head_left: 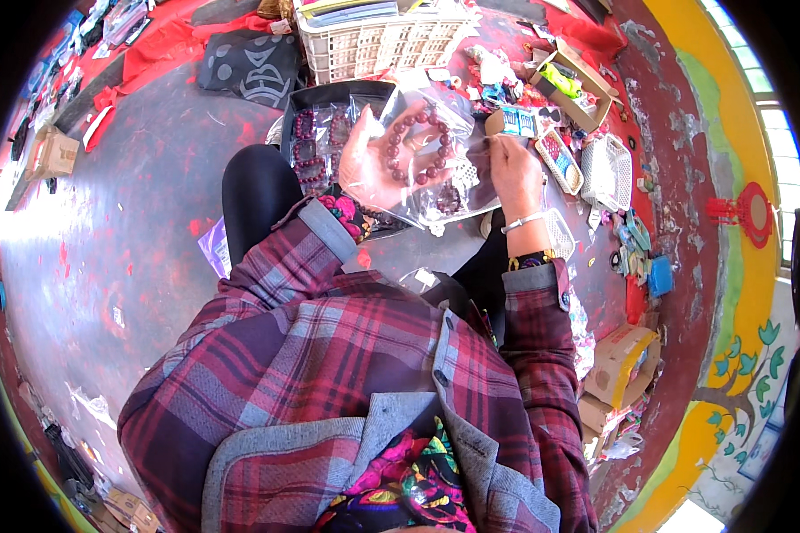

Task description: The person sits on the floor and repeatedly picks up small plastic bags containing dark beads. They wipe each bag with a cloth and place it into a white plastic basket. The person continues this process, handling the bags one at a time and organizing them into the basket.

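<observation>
A bracelet of dark red round beads [394, 151] lies in a clear plastic bag across the palm of my left hand [363, 169]. That palm faces up with the thumb raised, and its other fingers are partly behind the bag. The fingers of my right hand [514, 169] are pinched together at the right side of the clear plastic bag [467, 124], whose exact edge is hard to make out. Below both hands is an open box [384, 91] with a dark rim. Several bagged dark red bead bracelets [311, 169] lie inside it.
A cream plastic crate [387, 49] stands beyond the box, beside a dark patterned bag [251, 69]. To the right are a cardboard box [596, 111], white baskets [606, 173] and small loose goods along the wall. A brown carton [622, 364] sits nearer.
</observation>
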Demonstrator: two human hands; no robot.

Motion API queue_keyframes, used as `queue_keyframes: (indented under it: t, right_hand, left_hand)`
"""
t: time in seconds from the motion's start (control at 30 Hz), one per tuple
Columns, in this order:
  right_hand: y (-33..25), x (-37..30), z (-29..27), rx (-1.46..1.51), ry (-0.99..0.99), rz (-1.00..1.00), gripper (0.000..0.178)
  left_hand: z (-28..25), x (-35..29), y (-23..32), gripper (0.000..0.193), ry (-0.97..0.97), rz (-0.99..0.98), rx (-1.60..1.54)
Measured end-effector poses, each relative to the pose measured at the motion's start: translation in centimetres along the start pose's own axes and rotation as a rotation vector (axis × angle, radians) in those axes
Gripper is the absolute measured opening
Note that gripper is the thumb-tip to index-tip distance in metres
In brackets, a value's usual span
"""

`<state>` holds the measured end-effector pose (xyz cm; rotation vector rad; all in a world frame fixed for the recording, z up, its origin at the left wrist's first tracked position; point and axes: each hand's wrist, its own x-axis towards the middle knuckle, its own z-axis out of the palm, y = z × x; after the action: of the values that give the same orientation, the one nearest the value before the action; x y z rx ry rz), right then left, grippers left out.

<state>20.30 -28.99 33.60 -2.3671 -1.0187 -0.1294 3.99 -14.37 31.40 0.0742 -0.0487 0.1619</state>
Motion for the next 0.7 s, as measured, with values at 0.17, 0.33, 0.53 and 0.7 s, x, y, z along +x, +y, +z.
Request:
queue_keyframes:
  t: [0.17, 0.33, 0.53, 0.7]
  right_hand:
    - [-2.3, -0.5, -1.4, 0.128, 0.24, -0.051, 0.02]
    - [-5.0, -3.1, 0.8, 0.089, 0.139, -0.467, 0.019]
    - [0.9, -2.9, 2.9, -0.031, 0.039, -0.244, 0.016]
    - [4.4, -3.4, 3.1, 0.051, -0.004, -0.032, 0.018]
  left_hand:
    - [-0.6, 0.1, 0.1, 0.062, 0.138, 0.047, 0.01]
    - [-2.8, 0.0, -2.3, 0.046, 0.066, -0.124, -0.128]
    - [-7.3, 0.2, -0.9, 0.031, 0.195, -0.08, -0.077]
    - [-13.6, -0.2, 2.5, 0.017, 0.454, 0.156, 0.082]
